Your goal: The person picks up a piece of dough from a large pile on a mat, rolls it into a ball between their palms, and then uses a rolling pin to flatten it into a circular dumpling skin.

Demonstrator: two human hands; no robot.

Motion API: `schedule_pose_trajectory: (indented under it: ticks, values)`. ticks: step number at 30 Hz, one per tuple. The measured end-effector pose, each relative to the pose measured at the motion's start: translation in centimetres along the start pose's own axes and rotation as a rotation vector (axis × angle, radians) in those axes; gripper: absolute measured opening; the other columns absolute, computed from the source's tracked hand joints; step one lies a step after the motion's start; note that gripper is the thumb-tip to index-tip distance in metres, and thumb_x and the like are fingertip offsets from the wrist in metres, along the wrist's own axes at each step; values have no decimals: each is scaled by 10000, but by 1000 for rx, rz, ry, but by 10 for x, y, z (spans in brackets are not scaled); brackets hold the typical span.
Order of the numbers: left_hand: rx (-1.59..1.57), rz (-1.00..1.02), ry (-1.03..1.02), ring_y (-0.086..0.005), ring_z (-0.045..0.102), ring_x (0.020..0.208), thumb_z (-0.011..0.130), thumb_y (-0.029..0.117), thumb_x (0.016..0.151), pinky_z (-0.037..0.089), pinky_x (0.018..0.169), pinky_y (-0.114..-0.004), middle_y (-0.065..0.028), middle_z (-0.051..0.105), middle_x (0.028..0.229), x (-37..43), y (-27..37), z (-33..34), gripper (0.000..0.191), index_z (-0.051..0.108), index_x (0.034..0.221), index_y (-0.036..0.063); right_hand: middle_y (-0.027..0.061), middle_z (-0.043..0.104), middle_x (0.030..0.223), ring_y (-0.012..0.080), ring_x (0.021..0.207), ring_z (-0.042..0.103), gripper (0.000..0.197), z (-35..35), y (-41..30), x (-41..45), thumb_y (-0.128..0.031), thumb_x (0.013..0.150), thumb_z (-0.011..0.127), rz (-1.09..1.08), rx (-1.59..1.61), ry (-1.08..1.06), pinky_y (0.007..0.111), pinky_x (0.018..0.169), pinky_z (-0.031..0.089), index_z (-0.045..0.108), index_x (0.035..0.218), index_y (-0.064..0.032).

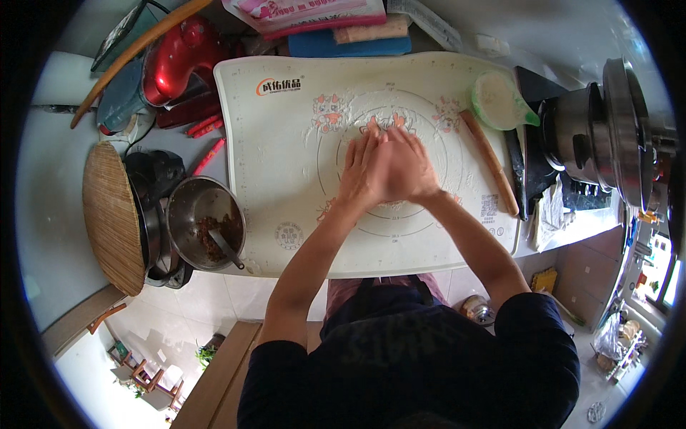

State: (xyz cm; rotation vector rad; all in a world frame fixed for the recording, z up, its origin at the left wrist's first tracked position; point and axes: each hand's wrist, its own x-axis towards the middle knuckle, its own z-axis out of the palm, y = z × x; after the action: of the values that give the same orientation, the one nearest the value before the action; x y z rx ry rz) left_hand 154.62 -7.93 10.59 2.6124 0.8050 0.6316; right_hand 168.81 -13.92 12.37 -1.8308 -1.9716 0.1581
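Note:
My left hand (360, 174) and my right hand (415, 169) press down side by side at the centre of a white printed kneading mat (278, 177). Their fingers point away from me and the thumbs meet in a blurred patch. Whatever lies beneath the palms is hidden. White flour-like smears mark the mat around them. To the right, a wooden rolling pin (490, 163) lies slanted on the mat, below a green-rimmed container of white powder (494, 99). Left of the mat stands a metal pot (185, 214) with a brownish chopped mixture (209, 236) and a spoon (225, 248) in it.
A round woven lid (110, 220) leans at the left beside dark pans. Red packets (208, 155) and a red appliance (179, 59) sit at the back left. Stacked metal pots (581, 128), a black-handled tool (515, 174) and a white cloth (549, 214) are at the right.

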Motion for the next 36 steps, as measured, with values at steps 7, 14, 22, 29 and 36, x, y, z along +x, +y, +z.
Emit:
schedule_pose_trajectory:
  ticks: [7, 14, 22, 29, 36]
  values:
    - [36, -127, 51, -364, 357, 1316, 863, 447, 506, 282, 1072, -516, -244, 378, 1398, 31, -36, -18, 1188, 252, 1400, -41, 243, 383, 1401, 389, 1328, 313, 527, 25, 11, 60, -384, 922, 450, 67, 167, 87, 480, 1114, 199, 458, 1335, -56]
    - [141, -343, 39, -335, 344, 1329, 857, 461, 535, 234, 1122, -464, -219, 370, 1406, -21, -28, -42, 1207, 200, 1422, -30, 163, 566, 1172, 340, 1108, 523, 375, -13, 15, -11, -90, 833, 568, 402, 356, 263, 405, 895, 468, 559, 1207, -72]
    - [156, -333, 20, -319, 353, 1326, 856, 444, 532, 242, 1119, -458, -194, 375, 1414, -21, -27, -45, 1199, 205, 1426, -17, 89, 590, 1017, 297, 966, 576, 238, -10, -1, -11, -155, 779, 630, 124, 130, 17, 386, 828, 488, 600, 1006, -88]
    - [205, -332, 33, -288, 369, 1324, 811, 531, 570, 232, 1130, -440, -180, 403, 1404, -23, -31, -40, 1151, 248, 1416, -9, 70, 594, 910, 264, 841, 616, 259, -21, 16, -25, -182, 748, 688, 241, 164, -33, 372, 722, 528, 605, 978, -99]
    - [172, -317, 16, -305, 332, 1342, 791, 535, 604, 213, 1135, -445, -188, 369, 1427, -21, -31, -40, 1139, 220, 1431, 0, 73, 594, 889, 257, 779, 633, 276, -38, 31, -31, -219, 778, 698, 178, 106, -126, 359, 667, 541, 614, 1013, -100]
